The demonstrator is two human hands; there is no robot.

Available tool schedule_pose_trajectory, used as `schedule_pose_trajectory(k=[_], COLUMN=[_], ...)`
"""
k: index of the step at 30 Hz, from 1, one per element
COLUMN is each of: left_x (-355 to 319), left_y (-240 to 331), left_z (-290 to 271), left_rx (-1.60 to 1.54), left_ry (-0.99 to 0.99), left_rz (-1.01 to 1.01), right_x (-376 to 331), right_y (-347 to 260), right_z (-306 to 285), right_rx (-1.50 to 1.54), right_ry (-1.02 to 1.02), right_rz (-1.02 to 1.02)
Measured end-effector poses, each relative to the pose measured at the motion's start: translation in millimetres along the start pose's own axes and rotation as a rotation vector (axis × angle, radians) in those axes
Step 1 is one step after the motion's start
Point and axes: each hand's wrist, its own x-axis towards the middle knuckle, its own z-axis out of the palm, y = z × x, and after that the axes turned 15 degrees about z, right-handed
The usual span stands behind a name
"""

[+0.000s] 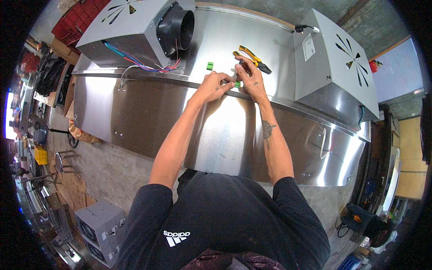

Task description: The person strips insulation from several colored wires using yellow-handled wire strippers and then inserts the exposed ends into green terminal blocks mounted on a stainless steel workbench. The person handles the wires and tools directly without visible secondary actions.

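Both hands meeting over the ridge of a long stainless steel hood (148,117). Left hand (215,85) with fingers pinched closed on a small green connector (237,84) sitting right at the ridge; right hand (249,77) touching it from the far side, fingers bent around it. Second green connector (209,65) lying apart, yellow-handled pliers (252,57) just beyond the right hand. Risk, likely: tiny part slipping from the pinch and sliding down the sloped, glossy panel; loose coloured wires (144,63) snagging.
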Motion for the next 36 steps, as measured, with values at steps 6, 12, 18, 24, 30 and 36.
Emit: schedule_pose_trajectory(k=[6,12,18,24,30,36], left_x=[0.2,-0.4,-0.4,-0.2,1.1,1.5], left_y=[-0.2,4.4,-5.6,0.4,2.5,-5.5], left_z=[-1.0,-3.1,1.1,-1.5,-1.9,0.4], left_rx=[-0.033,-0.032,-0.032,-0.025,-0.018,-0.014], left_ry=[0.001,-0.011,0.010,0.004,-0.001,-0.016], left_rz=[0.010,-0.001,0.034,0.024,0.009,0.015], right_x=[1.4,2.6,1.4,1.8,5.2,5.5], right_y=[2.1,1.1,0.3,1.1,8.0,11.5], right_z=[-0.5,-2.2,-0.9,-1.1,1.1,2.6], right_rx=[0.030,0.028,0.014,0.031,0.045,0.085], right_ry=[0.016,-0.023,-0.042,-0.053,-0.002,0.039], right_rz=[0.009,0.014,0.006,0.004,0.005,-0.032])
